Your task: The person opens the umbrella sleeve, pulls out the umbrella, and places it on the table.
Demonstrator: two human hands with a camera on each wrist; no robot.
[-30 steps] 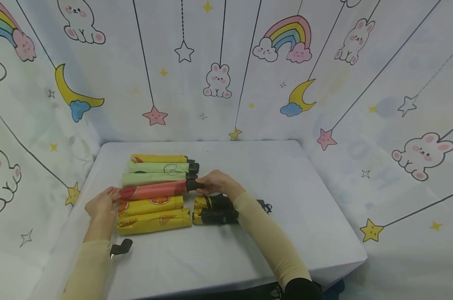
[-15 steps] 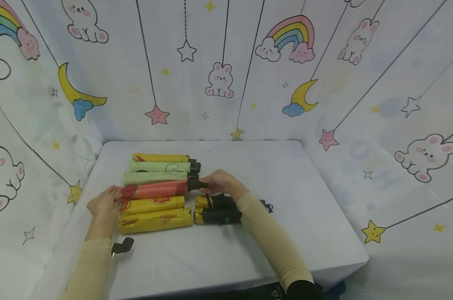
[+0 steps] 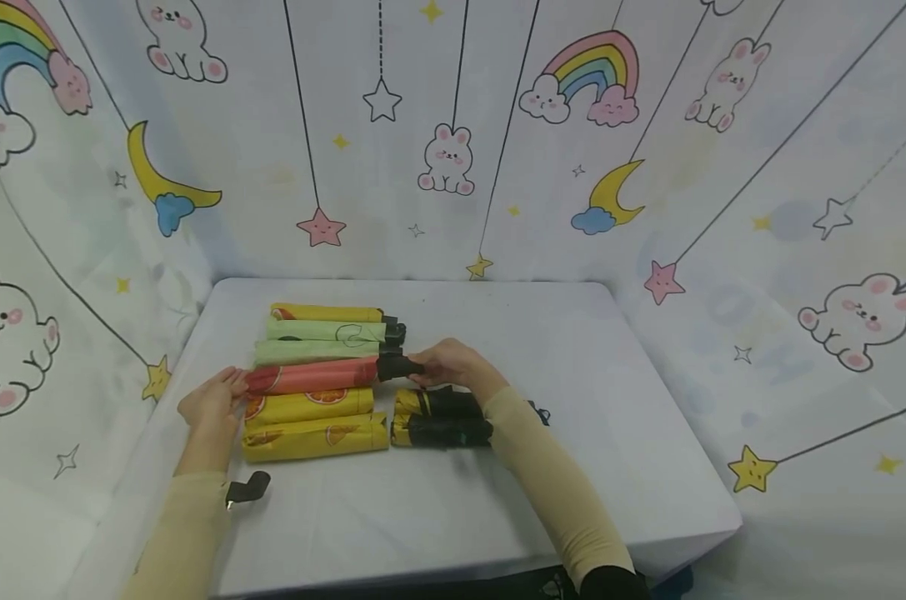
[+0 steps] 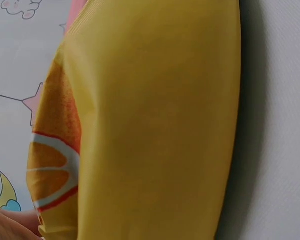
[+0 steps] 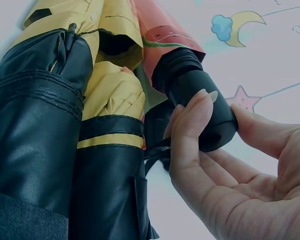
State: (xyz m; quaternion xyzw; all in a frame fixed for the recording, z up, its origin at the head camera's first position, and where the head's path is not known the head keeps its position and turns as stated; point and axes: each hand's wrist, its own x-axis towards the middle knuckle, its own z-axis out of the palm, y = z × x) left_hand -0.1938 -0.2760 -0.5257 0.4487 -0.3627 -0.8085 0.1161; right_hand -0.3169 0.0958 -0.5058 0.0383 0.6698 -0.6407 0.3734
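A red watermelon-print folded umbrella (image 3: 313, 377) in its sleeve lies across the row on the table. Its black handle (image 5: 200, 95) sticks out at the right end, where my right hand (image 3: 453, 367) pinches it between thumb and fingers. At the sleeve's left end, my left hand (image 3: 214, 398) grips the tip. Just nearer lie two yellow orange-print umbrella sleeves (image 3: 313, 437), one filling most of the left wrist view. Beyond the red one are two pale green sleeved umbrellas (image 3: 317, 352) and a yellow sleeved one (image 3: 328, 313).
Two black-and-yellow folded umbrellas (image 3: 445, 431) lie right of the yellow sleeves, partly under my right forearm. A white cloth covers the table (image 3: 392, 517). Printed curtains (image 3: 392, 167) stand behind and at both sides. A black camera mount (image 3: 248, 487) sticks out from my left wrist.
The head view has shifted slightly, so everything sits a little farther right. Both hands keep their hold on the red umbrella, which stays in place.
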